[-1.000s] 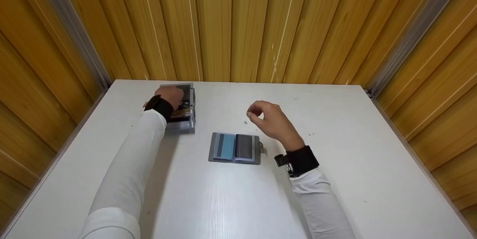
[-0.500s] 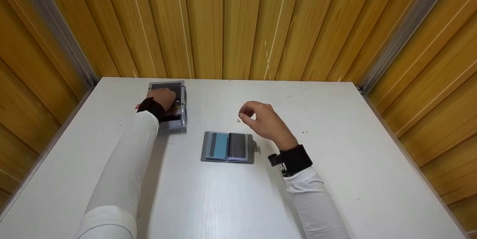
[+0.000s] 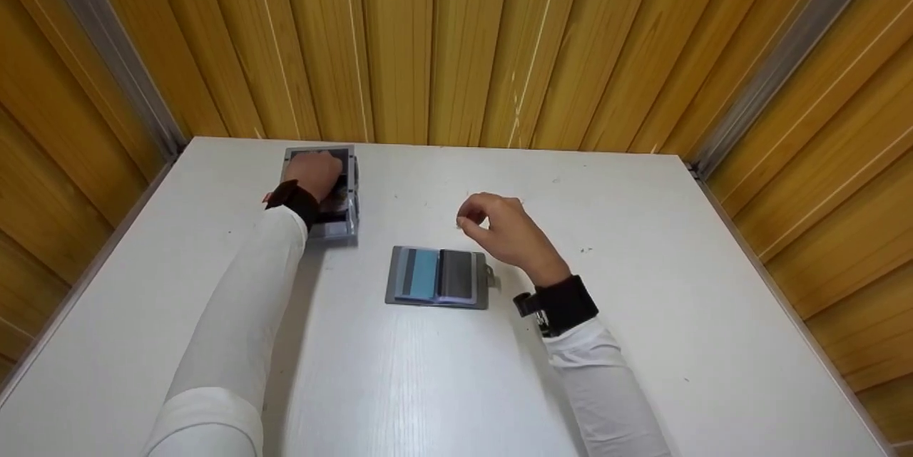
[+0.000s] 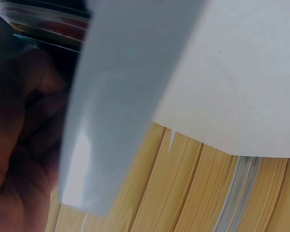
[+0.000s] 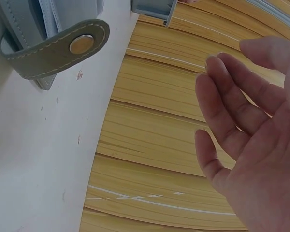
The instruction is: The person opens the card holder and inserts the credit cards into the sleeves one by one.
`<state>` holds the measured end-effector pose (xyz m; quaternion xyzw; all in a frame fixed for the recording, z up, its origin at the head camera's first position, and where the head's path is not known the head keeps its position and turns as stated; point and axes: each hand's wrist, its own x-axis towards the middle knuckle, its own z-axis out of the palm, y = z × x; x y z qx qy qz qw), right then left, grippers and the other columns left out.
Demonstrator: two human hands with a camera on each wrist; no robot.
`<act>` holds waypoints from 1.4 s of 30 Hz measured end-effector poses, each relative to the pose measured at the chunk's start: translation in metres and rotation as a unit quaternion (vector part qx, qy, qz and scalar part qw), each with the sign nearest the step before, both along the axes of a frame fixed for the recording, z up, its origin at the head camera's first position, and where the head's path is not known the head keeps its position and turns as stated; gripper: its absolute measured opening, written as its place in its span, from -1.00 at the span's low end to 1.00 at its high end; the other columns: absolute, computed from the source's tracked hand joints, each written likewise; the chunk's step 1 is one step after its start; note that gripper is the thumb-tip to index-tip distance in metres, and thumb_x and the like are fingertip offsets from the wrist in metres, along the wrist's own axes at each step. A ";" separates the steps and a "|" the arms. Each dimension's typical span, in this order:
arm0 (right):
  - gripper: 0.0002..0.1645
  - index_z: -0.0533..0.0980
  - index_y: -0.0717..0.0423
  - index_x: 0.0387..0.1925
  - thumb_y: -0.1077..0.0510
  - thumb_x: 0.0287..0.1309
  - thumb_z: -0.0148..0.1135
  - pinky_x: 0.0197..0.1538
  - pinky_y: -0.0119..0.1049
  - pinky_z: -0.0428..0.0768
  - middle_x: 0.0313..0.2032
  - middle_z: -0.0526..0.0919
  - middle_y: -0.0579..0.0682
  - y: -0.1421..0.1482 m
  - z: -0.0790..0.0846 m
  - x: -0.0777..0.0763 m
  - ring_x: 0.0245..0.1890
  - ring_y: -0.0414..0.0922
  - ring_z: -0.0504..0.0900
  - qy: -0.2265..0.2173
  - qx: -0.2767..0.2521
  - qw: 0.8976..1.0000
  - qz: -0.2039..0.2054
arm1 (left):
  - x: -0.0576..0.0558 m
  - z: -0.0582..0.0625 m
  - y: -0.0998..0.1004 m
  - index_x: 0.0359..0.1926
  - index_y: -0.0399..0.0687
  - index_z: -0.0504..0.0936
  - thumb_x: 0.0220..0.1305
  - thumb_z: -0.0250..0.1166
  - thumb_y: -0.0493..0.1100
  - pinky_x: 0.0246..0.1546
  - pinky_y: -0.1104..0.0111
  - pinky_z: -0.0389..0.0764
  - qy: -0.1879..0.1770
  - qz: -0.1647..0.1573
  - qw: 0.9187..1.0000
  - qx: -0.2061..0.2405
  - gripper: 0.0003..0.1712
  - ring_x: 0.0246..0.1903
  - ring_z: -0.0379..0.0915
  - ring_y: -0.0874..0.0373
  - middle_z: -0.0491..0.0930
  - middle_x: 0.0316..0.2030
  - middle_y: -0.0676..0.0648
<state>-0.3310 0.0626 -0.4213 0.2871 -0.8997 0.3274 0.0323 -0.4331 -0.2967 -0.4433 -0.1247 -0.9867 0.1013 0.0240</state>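
Note:
At the table's far left, my left hand [image 3: 314,173] reaches into a grey open-topped box [image 3: 335,230] with dark and coloured contents. Its fingers look curled in the left wrist view, beside the box's pale wall [image 4: 118,96]; whether they pinch anything is hidden in shadow. An open grey card holder [image 3: 479,300] lies flat at the table's middle, showing a blue card [image 3: 425,274] on its left and a dark page [image 3: 456,275] on its right. Its strap with a metal snap [image 5: 81,44] sticks out to the right. My right hand [image 3: 510,232] hovers beyond the holder, holding nothing, fingers loosely bent.
The white table [image 3: 399,386] carries small specks and marks. A wood-patterned wall [image 3: 463,43] rises along its back edge, with similar walls and grey metal posts [image 3: 792,65] at both sides.
The left hand has shifted slightly toward the far end inside the box. The right hand keeps its pose. The whole view has moved a little with the head.

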 end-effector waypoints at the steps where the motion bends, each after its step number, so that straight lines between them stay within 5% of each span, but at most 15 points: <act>1: -0.86 0.73 0.04 -0.09 0.12 0.53 0.29 0.04 -0.16 0.66 -0.14 0.82 -0.02 0.000 0.000 0.000 -0.04 -0.08 0.77 0.000 0.002 1.000 0.001 | 0.001 0.000 0.000 -0.20 -0.39 0.82 0.44 0.24 -0.50 -0.17 -0.08 0.83 0.004 0.006 1.000 0.000 -0.79 -0.22 0.81 -0.25 0.83 -0.24 -0.35; 6: -0.86 0.73 0.06 -0.08 0.13 0.52 0.29 0.07 -0.11 0.68 -0.13 0.82 -0.01 -0.004 -0.002 -0.001 -0.03 -0.06 0.77 -0.003 0.008 1.000 0.008 | 0.006 0.004 -0.002 -0.23 -0.40 0.82 0.50 0.20 -0.45 -0.23 -0.05 0.84 0.031 0.027 0.999 0.009 -0.75 -0.26 0.80 -0.24 0.82 -0.28 -0.35; 14: -0.86 0.73 0.08 -0.09 0.15 0.51 0.29 0.06 -0.12 0.67 -0.14 0.82 0.02 -0.006 -0.002 -0.012 -0.04 -0.04 0.76 0.000 0.011 1.000 0.016 | 0.009 0.015 -0.008 -0.20 -0.42 0.80 0.52 0.10 -0.47 -0.19 -0.11 0.82 0.091 0.045 0.989 0.109 -0.68 -0.24 0.80 -0.31 0.81 -0.26 -0.40; 18: -0.82 0.73 0.12 -0.05 0.14 0.52 0.28 0.05 -0.14 0.63 -0.12 0.81 0.04 -0.007 -0.003 -0.020 -0.03 -0.02 0.75 -0.002 0.004 1.000 0.023 | 0.015 0.018 -0.006 -0.23 -0.42 0.80 0.50 0.13 -0.48 -0.17 -0.13 0.81 0.127 0.062 0.975 0.171 -0.71 -0.20 0.80 -0.33 0.81 -0.26 -0.40; 23: -0.83 0.72 0.11 -0.04 0.15 0.53 0.28 0.05 -0.15 0.60 -0.11 0.81 0.06 -0.001 -0.004 -0.027 -0.02 0.00 0.75 -0.006 -0.021 1.000 0.015 | 0.026 0.023 0.012 -0.15 -0.38 0.83 0.48 0.30 -0.38 -0.14 -0.11 0.80 0.152 0.092 0.949 0.262 -0.82 -0.20 0.82 -0.30 0.84 -0.22 -0.37; 27: -0.84 0.71 0.11 -0.03 0.15 0.54 0.28 0.05 -0.16 0.59 -0.12 0.81 0.06 0.010 -0.005 -0.030 -0.03 0.00 0.74 -0.008 -0.034 0.999 -0.006 | 0.030 0.033 0.039 -0.01 -0.28 0.86 0.47 0.41 -0.26 -0.06 -0.03 0.80 0.141 0.110 0.914 0.363 -0.79 -0.16 0.81 -0.19 0.86 -0.13 -0.31; 33: -0.69 0.63 0.21 0.17 0.13 0.57 0.24 0.25 0.02 0.65 0.01 0.78 0.17 0.018 -0.004 -0.033 0.10 0.10 0.74 -0.036 -0.068 0.996 -0.038 | 0.046 0.042 0.087 0.10 -0.18 0.84 0.49 0.43 -0.14 0.00 0.11 0.81 0.067 0.094 0.835 0.538 -0.72 -0.06 0.79 -0.05 0.84 -0.01 -0.22; 37: -0.49 0.48 0.24 0.38 0.04 0.60 0.20 0.47 0.11 0.58 0.22 0.74 0.23 0.017 -0.001 -0.035 0.28 0.16 0.72 -0.085 -0.117 0.988 -0.056 | 0.061 0.039 0.115 0.09 -0.19 0.83 0.47 0.45 -0.14 -0.07 0.23 0.82 0.022 0.069 0.786 0.614 -0.71 -0.11 0.80 -0.01 0.82 -0.04 -0.23; 42: -0.40 0.41 0.27 0.47 0.03 0.61 0.20 0.40 0.03 0.67 0.24 0.75 0.30 0.014 0.004 -0.036 0.26 0.16 0.76 -0.144 -0.181 0.971 -0.066 | 0.072 0.031 0.146 0.03 -0.25 0.83 0.41 0.50 -0.20 -0.20 0.36 0.82 -0.020 0.058 0.715 0.696 -0.74 -0.24 0.79 0.11 0.83 -0.11 -0.26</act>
